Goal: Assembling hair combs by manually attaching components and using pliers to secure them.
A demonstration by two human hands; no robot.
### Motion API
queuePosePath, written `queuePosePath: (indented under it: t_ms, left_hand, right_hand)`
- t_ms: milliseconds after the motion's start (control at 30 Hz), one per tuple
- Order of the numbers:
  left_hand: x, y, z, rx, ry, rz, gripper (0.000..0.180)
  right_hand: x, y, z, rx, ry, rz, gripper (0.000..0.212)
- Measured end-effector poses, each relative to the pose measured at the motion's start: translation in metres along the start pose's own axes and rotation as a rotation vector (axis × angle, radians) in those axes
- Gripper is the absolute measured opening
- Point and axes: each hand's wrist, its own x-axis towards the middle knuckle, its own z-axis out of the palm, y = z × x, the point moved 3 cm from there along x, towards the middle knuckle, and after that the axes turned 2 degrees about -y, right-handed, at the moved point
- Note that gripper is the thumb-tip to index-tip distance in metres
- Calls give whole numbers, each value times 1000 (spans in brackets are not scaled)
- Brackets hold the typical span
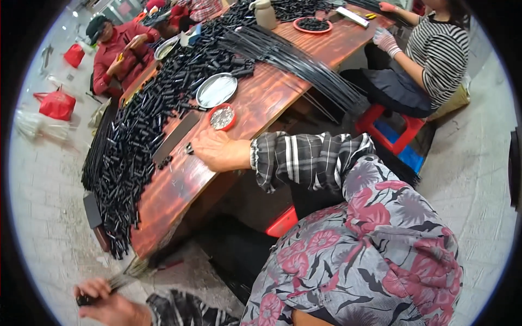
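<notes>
Black and blurry, a small thing (pixel 83 300) sits in the curled fingers of the left hand (pixel 107 305), out past the near corner of the bench (pixel 179 187). By the bench's long edge, the right hand (pixel 215 149) has its bent fingertips at a small dark piece (pixel 189 148), but I cannot tell if they pinch it; just beside sits a red bowl (pixel 233 120) of silver bits (pixel 222 116). Farther off, black tubes (pixel 136 146) lie heaped along the other long edge.
</notes>
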Motion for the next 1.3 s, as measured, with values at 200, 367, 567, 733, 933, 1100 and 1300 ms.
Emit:
queuePosePath:
  t_ms: [200,367,567,733,933,1100,1300]
  left_hand:
    - [-47,-15,-24,863,527,-282,43]
    - [-150,-126,-73,1004,589,-966,23]
    - [-319,-226,-166,1116,404,-1109,35]
    - [-318,-231,-156,1271,762,-1298,51]
    - [-220,-215,-83,760,920,-1291,39]
    - [-180,-209,-76,746,795,-1126,36]
    - [-143,-197,-43,696,700,-974,35]
  right_hand:
    - [-8,81,-66,-225,-178,591,20]
    - [-44,167,-100,-498,-415,878,30]
    - [-52,176,-99,-483,-321,657,17]
    - [-57,183,-94,-641,-225,700,9]
    - [-41,189,-118,-538,-316,741,19]
    - [-33,216,-139,-138,-293,913,24]
    - [-45,213,-147,133,-69,888,26]
